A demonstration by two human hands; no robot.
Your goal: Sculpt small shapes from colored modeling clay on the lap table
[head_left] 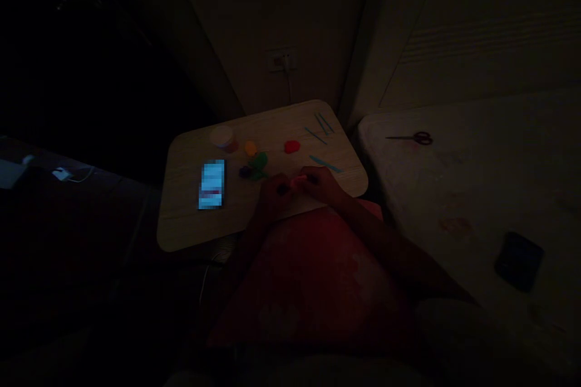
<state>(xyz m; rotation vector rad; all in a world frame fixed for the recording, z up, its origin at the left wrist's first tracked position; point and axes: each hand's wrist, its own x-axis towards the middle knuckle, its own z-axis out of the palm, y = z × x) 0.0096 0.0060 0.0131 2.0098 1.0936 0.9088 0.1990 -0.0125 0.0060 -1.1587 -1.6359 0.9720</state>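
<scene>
Both hands meet at the near edge of a small wooden table (186, 230). Between the fingertips is a small pinkish-red piece of modelling clay (298, 181). My left hand (276, 192) pinches it from the left, and my right hand (321, 182) grips it from the right with curled fingers. Just beyond the hands lies a red clay lump (292, 146). Left of that sit a green clay piece (258, 163), a dark purple lump (245, 172) and a yellow-orange lump (250, 148). Dim light hides the finer shape of the held piece.
A lit phone (212, 185) lies on the table's left, below a translucent tub (224, 138). Several thin blue-green sticks or tools (324, 163) lie at the right. Scissors (411, 138) and a dark object (519, 261) rest on the pale surface beside the table. A wall socket (281, 60) holds a plug.
</scene>
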